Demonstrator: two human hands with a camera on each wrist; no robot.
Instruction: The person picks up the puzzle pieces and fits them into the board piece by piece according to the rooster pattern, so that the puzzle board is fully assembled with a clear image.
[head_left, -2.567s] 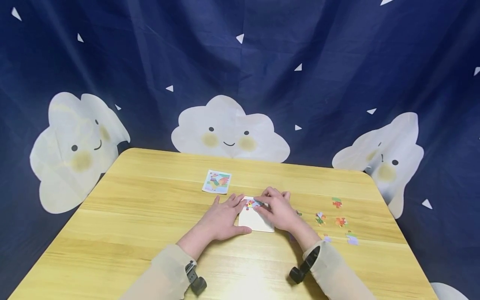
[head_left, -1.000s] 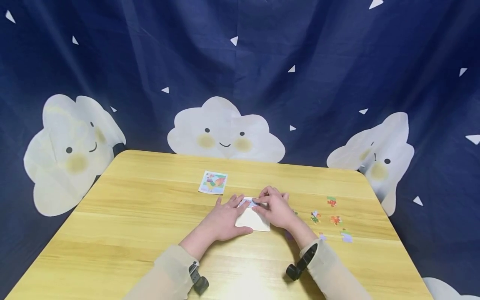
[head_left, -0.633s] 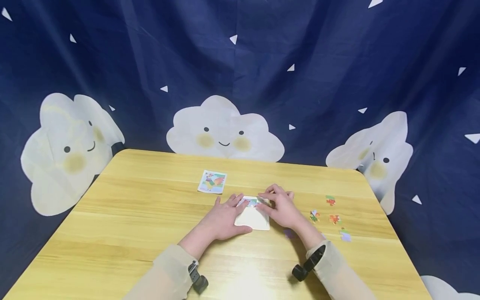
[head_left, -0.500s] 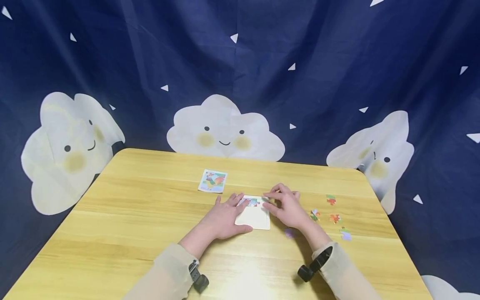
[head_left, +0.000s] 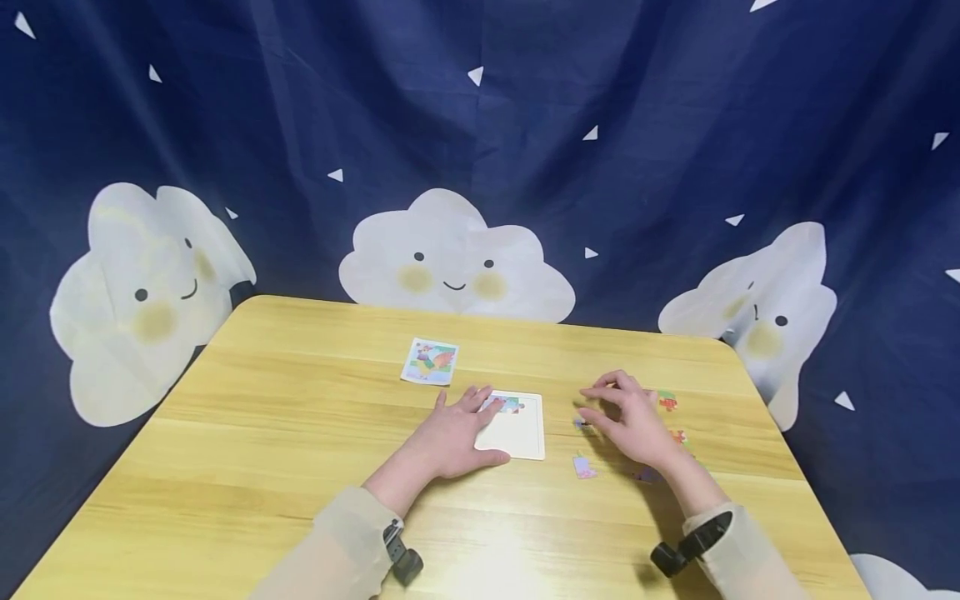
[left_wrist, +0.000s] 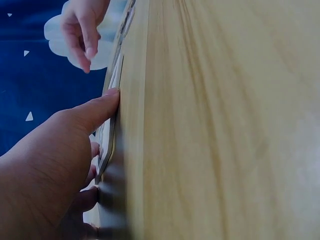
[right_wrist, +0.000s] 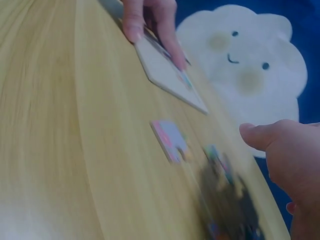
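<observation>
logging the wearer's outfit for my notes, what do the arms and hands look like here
Both arms wear loose, pale beige long sleeves reaching the wrists. The left hand and right hand are bare, with no gloves or rings visible. Each wrist carries a black strap with a small black camera mount hanging beneath it.

A light wooden table is seen bearing a white puzzle tray at centre, a picture card beyond it, and loose puzzle pieces scattered to the tray's right.
</observation>
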